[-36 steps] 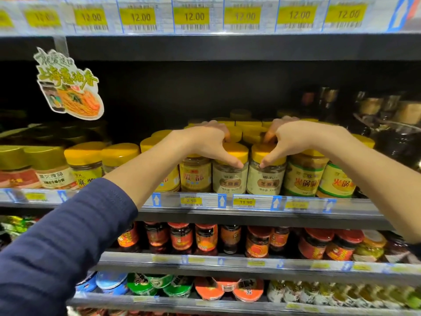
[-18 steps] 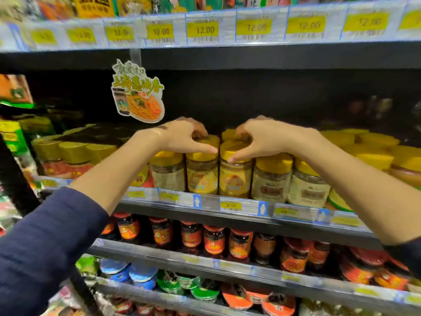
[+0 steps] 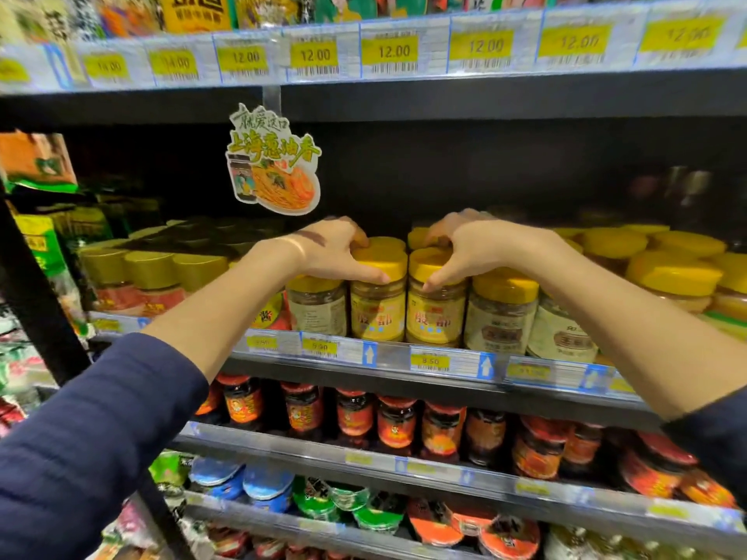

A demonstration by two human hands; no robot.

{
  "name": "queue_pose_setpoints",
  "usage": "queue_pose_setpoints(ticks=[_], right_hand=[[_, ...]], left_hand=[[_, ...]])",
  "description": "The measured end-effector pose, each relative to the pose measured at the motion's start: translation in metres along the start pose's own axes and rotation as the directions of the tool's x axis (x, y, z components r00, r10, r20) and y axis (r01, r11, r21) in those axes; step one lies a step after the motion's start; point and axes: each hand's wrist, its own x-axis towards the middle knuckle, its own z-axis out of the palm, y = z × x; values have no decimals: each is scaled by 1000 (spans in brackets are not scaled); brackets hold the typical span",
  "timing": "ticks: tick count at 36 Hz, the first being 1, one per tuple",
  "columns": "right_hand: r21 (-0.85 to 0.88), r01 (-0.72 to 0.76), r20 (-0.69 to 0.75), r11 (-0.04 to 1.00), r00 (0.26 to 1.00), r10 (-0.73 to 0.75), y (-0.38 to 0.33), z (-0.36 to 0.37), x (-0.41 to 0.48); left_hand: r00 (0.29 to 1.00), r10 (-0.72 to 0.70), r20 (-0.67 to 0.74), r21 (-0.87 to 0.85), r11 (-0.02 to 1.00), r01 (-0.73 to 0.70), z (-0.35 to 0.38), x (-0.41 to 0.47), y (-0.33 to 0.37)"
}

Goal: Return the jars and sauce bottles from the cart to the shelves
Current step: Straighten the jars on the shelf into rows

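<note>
Supermarket shelving fills the view, and both hands are raised to the middle shelf (image 3: 404, 359), whose front edge carries a strip of price tags. Two yellow-lidded jars stand side by side at that front edge. The left jar (image 3: 378, 301) is gripped at its lid by the left hand (image 3: 327, 248), thumb pressed along the lid's front and fingers curled over the top. The right jar (image 3: 434, 305) is held the same way by the right hand (image 3: 465, 246), thumb at the lid's lower rim. Both jars appear to be seated on the shelf, touching each other and the neighbouring jars; the cart is not in view.

The step in hand is judged to be squaring these two jars into the front row. It is best done by keeping each jar upright, sliding rather than lifting, and turning the yellow labels forward so that they line up with the row's front edge. Pressure should be kept on the lids only lightly, since tightly packed neighbours could be knocked over.

Little writing can be read with certainty: "12.00" is repeated on the upper shelf's tags (image 3: 394, 52), "3.50" is shown on a tag (image 3: 430, 361) below the held jars, and Chinese characters are printed on the hanging noodle sign (image 3: 275, 163). Red-lidded jars (image 3: 355, 414) are ranged on the shelf below.
</note>
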Motion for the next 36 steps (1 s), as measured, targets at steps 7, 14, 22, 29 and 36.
queue_pose_setpoints(ticks=[7, 14, 22, 29, 36], right_hand=[[-25, -25, -36, 999, 999, 24, -5, 0, -2], [-26, -21, -23, 999, 1000, 20, -7, -1, -3], [-5, -3, -35, 1000, 999, 2, -6, 1, -4], [2, 54, -59, 999, 997, -53, -3, 7, -13], [-38, 135, -76, 990, 988, -138, 4, 14, -26]], left_hand=[[1000, -2, -31, 51, 999, 4, -2, 0, 4], [999, 2, -40, 54, 999, 0, -1, 0, 3], [998, -28, -49, 14, 999, 29, 6, -5, 2], [997, -58, -51, 38, 997, 60, 13, -21, 10], [989, -9, -145, 114, 993, 26, 22, -42, 26]])
